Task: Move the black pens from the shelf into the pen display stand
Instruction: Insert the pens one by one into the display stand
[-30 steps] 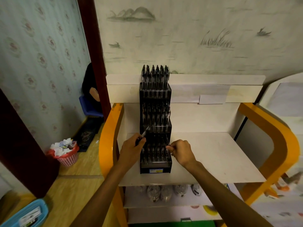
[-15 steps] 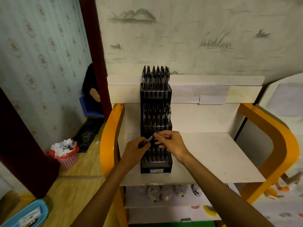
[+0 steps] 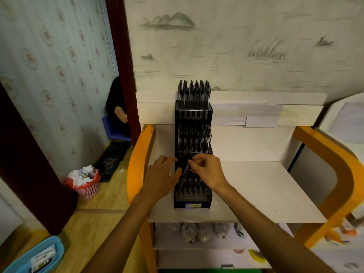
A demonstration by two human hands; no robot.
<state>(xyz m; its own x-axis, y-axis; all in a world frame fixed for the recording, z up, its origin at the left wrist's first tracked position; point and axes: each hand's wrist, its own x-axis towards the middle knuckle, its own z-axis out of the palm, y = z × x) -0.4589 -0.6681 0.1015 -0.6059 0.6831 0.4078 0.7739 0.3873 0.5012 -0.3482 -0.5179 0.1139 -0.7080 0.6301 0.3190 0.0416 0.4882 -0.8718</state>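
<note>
Pinching one black pen (image 3: 186, 170) in right hand (image 3: 206, 174) at frame centre, above three-tiered pen display stand (image 3: 193, 201) on white shelf (image 3: 256, 194); left hand (image 3: 161, 178) empty, fingers spread, beside stand.

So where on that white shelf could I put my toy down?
The shelf is bare to the right of the pen display stand, out to the orange side rail. It is crowded on the left: the left hand and right hand, pinching a pen, are at the stand.
</note>
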